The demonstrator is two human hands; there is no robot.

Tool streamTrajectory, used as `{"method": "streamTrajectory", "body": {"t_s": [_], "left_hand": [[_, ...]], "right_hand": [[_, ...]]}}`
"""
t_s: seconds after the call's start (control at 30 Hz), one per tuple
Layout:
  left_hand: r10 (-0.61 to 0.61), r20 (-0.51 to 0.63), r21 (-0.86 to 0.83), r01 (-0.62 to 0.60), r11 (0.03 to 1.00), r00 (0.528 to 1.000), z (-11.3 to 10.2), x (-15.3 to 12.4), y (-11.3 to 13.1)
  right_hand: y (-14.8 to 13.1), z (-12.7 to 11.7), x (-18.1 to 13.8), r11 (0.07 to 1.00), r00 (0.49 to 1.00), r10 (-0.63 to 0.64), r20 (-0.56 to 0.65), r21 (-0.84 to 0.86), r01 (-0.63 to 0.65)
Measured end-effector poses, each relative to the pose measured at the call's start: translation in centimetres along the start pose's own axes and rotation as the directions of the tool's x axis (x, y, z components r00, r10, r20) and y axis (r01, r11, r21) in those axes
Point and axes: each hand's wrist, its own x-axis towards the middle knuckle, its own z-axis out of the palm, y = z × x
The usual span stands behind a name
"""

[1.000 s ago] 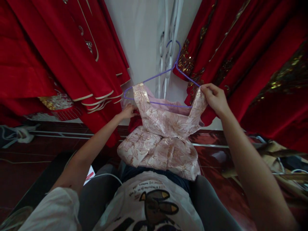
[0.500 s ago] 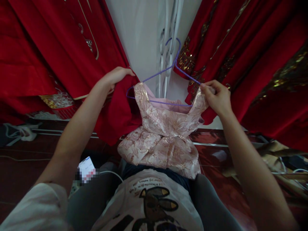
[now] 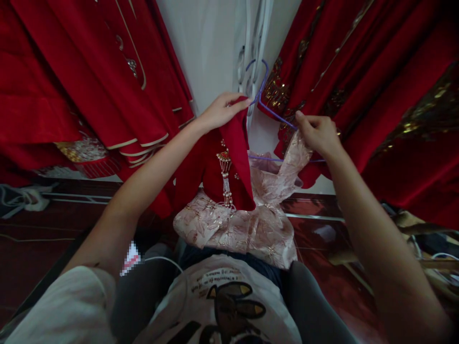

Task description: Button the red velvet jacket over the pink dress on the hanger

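Note:
A purple hanger carries a pale pink brocade dress that spreads over my lap. My left hand is closed on the top edge of a red jacket with a beaded tassel pin, holding it over the hanger's left half and the dress's left strap. Both of those are hidden behind the red cloth. On the right, my right hand pinches the hanger's arm near its end, close to the dress's right strap. The hanger's hook points up, away from me.
Red garments with gold trim hang at the left, and red garments with gold sequins at the right. Pale cabinet doors with a metal handle stand between them. Cardboard and cables lie on the floor at the right.
My left hand has moved right and up, drawing the red jacket across the hanger's left side and the dress's left strap. My right hand stays near the hanger's right end.

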Motion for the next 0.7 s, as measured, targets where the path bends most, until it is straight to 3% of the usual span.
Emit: {"method": "streamTrajectory", "body": {"t_s": [0.03,0.07,0.13,0.17,0.2,0.27,0.43,0.47,0.5,0.53,0.63,0.67,0.7], "left_hand": [[-0.019,0.06,0.022,0.018,1.0,0.998,-0.2,-0.3,-0.4],[-0.038,0.121,0.055,0.032,0.998,0.992,-0.5,-0.5,-0.9],[-0.069,0.215,0.135,0.04,0.99,0.974,-0.9,-0.8,-1.8],[-0.079,0.239,0.17,0.038,0.985,0.968,-1.1,-0.8,-2.1],[-0.086,0.25,0.194,0.037,0.98,0.964,-1.2,-0.8,-2.5],[-0.095,0.252,0.2,0.044,0.979,0.963,-1.3,-0.7,-3.0],[-0.146,0.165,0.028,0.143,0.989,0.975,-1.5,-1.1,-3.7],[-0.163,0.132,-0.02,0.168,0.986,0.978,-1.6,-1.3,-3.8],[-0.182,0.104,-0.066,0.19,0.98,0.978,-1.7,-1.6,-3.8],[-0.201,0.083,-0.107,0.209,0.972,0.976,-1.8,-1.9,-4.0],[-0.246,0.07,-0.18,0.255,0.95,0.967,-2.0,-2.5,-4.4],[-0.258,0.074,-0.188,0.267,0.945,0.963,-2.0,-2.7,-4.6],[-0.267,0.076,-0.189,0.277,0.942,0.961,-2.0,-2.7,-4.8]], "right_hand": [[-0.3,0.4,0.9,0.996,0.988,0.051,0.149,0.071,-0.062],[-0.6,0.8,1.8,0.975,0.939,0.094,0.33,0.161,-0.154],[-1.0,1.9,3.3,0.873,0.761,0.093,0.642,0.315,-0.372],[-1.2,2.5,3.9,0.809,0.671,0.057,0.74,0.359,-0.465],[-1.4,3.0,4.5,0.754,0.606,0.018,0.795,0.387,-0.53],[-1.6,4.0,5.5,0.7,0.535,-0.04,0.844,0.406,-0.588],[-1.9,5.6,7.0,0.751,0.399,-0.121,0.909,0.346,-0.562],[-1.8,5.8,7.1,0.776,0.392,-0.129,0.911,0.339,-0.532],[-1.8,6.1,7.2,0.804,0.42,-0.122,0.899,0.338,-0.489],[-1.8,6.3,7.2,0.838,0.488,-0.096,0.868,0.335,-0.431],[-1.9,6.9,7.0,0.935,0.782,-0.029,0.622,0.294,-0.2],[-1.9,7.0,6.9,0.954,0.841,-0.036,0.539,0.27,-0.133],[-1.9,7.0,6.9,0.964,0.869,-0.054,0.492,0.253,-0.083]]}}
